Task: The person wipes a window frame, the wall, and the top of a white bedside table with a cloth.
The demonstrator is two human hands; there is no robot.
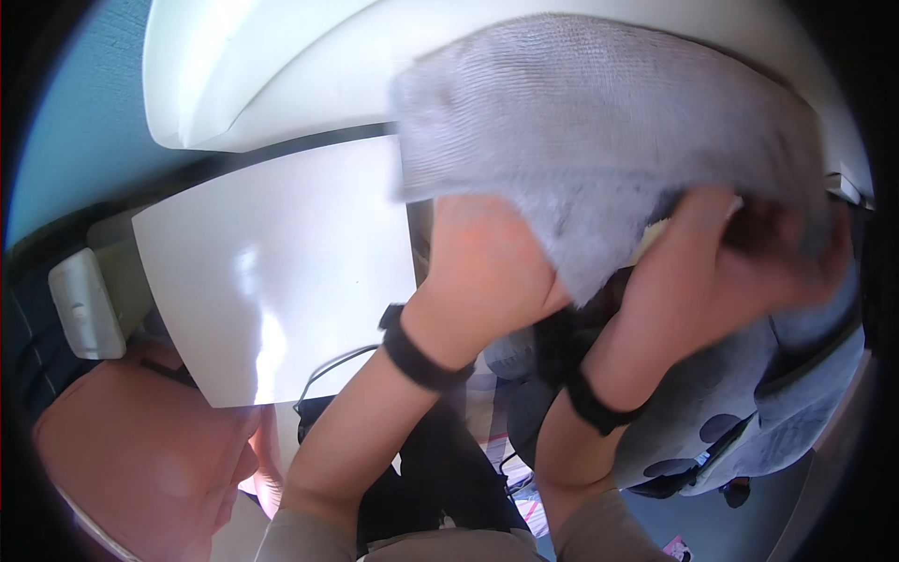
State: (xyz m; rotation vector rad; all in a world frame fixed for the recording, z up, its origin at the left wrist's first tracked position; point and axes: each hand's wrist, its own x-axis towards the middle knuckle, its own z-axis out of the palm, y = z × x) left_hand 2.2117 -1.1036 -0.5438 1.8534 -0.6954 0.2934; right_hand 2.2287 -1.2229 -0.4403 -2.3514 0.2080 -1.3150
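Observation:
A light grey ribbed knit cloth (604, 105), possibly a garment, is spread in the air in front of me. One corner of it hangs down between my forearms. My left hand (488, 260) holds it from beneath on the left, and the fingers are hidden behind the fabric. At the cloth's lower right edge, my right hand (779, 270) is blurred, with its fingers curled around the hem. Each wrist wears a black band. What lies directly behind the cloth is covered.
On the left is a glossy white tabletop (316, 267), with a dark cable at its near edge. A curved white panel (309, 84) rises behind it. Pinkish-orange fabric (154, 449) fills the lower left. To the right sits a grey plush item (674, 428) with dark spots.

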